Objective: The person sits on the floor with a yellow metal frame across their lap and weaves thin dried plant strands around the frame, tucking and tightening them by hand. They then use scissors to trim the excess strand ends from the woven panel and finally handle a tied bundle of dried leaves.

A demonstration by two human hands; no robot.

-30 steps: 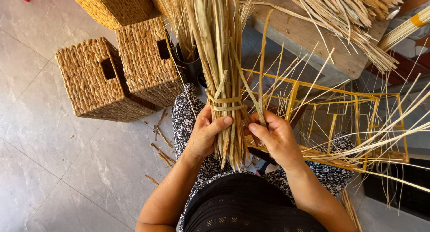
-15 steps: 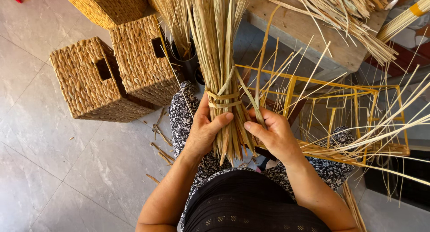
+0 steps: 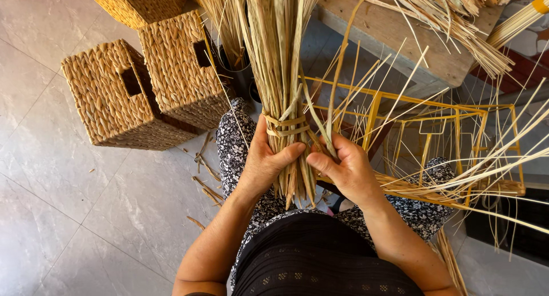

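Observation:
A thick bundle of dried straw stalks (image 3: 280, 62), tied with a straw band near its lower end, stands upright over my lap. My left hand (image 3: 264, 159) wraps around the bundle just below the band. My right hand (image 3: 343, 169) pinches a few loose strands beside the bundle's right side. To the right, a yellow wire frame (image 3: 457, 130) rests on my knee, with pale straw strands woven through it and sticking out.
Two woven cube baskets with handle holes (image 3: 114, 96) (image 3: 183, 67) sit on the grey tiled floor at the left, a third (image 3: 137, 2) behind them. A wooden board (image 3: 400, 33) with more straw lies at the top right. Straw scraps (image 3: 206, 182) litter the floor.
Both hands have stayed on the bundle. The right hand's fingers have shifted slightly, working loose strands at the bundle's right side.

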